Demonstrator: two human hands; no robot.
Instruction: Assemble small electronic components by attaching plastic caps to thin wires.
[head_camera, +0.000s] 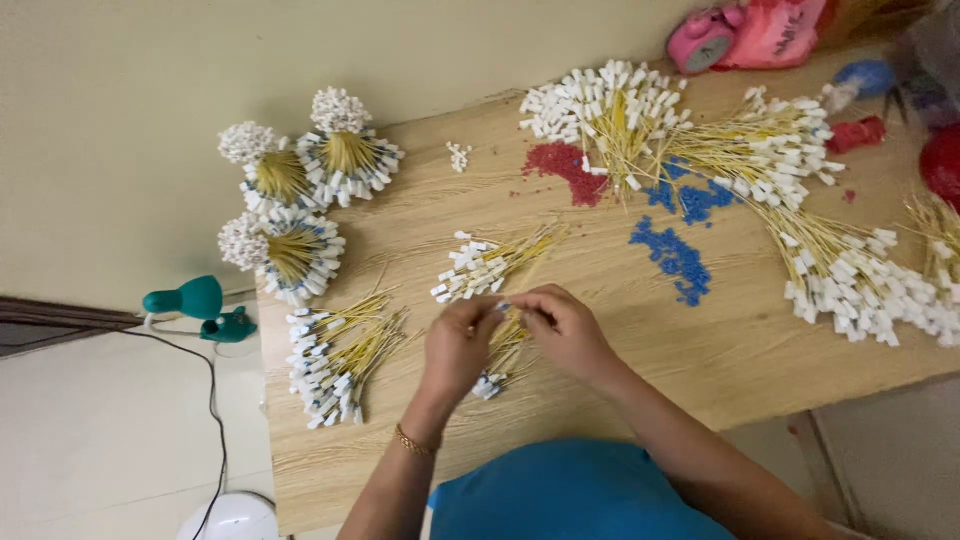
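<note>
My left hand (458, 345) and my right hand (568, 328) meet over the middle of the wooden table (640, 330), fingertips pinched together on one thin yellow cable with a white end connector (503, 307). Under the hands lies a small bunch of the same yellow cables (500, 360). Just beyond the fingers rests another loose bunch (490, 262) with white ends fanned to the left. A gold bracelet circles my left wrist.
Tied round bundles of cables (290, 195) stand at the left edge, and a flat bunch (335, 360) lies near them. Big loose piles (800, 200) cover the right. Red bits (566, 165) and blue bits (675, 255) are scattered mid-table. A pink clock (700, 40) and teal lamp (195, 300) flank it.
</note>
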